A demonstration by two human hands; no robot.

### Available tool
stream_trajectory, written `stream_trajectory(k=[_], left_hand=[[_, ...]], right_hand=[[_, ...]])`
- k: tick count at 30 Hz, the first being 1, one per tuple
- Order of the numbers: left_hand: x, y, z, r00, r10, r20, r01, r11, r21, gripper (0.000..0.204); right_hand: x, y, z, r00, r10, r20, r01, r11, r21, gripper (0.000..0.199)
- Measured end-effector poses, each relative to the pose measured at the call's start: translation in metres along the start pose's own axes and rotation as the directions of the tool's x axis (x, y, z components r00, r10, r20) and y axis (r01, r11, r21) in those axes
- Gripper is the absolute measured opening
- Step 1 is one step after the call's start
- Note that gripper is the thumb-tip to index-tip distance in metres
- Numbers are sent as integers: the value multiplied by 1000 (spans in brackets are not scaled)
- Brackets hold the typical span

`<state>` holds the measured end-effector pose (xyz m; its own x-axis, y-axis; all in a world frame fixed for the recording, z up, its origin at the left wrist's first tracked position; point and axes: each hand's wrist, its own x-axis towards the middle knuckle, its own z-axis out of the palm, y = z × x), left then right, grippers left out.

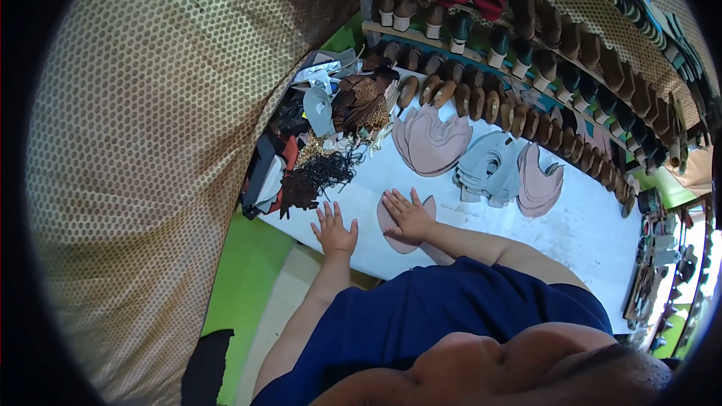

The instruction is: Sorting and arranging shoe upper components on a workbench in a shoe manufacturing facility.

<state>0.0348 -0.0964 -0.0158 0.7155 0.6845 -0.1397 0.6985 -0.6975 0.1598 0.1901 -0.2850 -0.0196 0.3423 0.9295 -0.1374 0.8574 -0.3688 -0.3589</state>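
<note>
Partly, right hand point(407, 216) hides pink leather piece point(391, 230).

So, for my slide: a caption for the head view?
Right hand flat on a pink cut piece; left hand on the white table.

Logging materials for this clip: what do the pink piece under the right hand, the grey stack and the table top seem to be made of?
Pink piece: looks like thin leather or suede-like sheet, matte, lying flat under the right hand. Grey stack: similar thin cut sheets, matte, possibly leather or felt; too small to tell. Table top: smooth white surface, perhaps laminate or painted board, slightly scuffed. The left hand rests flat on it.
</note>
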Motion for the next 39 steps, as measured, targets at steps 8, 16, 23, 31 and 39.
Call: stream_trajectory(k=[8,16,23,31,39], left_hand=[[1,4,2,1000,0,6,0,1000,12,80],[3,1,4,1000,-3,-4,3,1000,13,80],[5,0,6,1000,10,-15,-9,999,40,80],[1,1,6,1000,-3,-15,3,1000,23,79],[2,0,3,1000,-1,-4,1,1000,27,79]], right_hand=[[18,18,2,998,-39,-42,37,999,-34,88],[-7,12,-1,993,53,-108,-58,997,-42,91],[-8,25,-5,986,-98,-133,86,992,-90,88],[-15,43,-2,982,-106,-157,83,986,-145,83],[-22,25,-4,984,147,-98,-153,986,-59,83]])
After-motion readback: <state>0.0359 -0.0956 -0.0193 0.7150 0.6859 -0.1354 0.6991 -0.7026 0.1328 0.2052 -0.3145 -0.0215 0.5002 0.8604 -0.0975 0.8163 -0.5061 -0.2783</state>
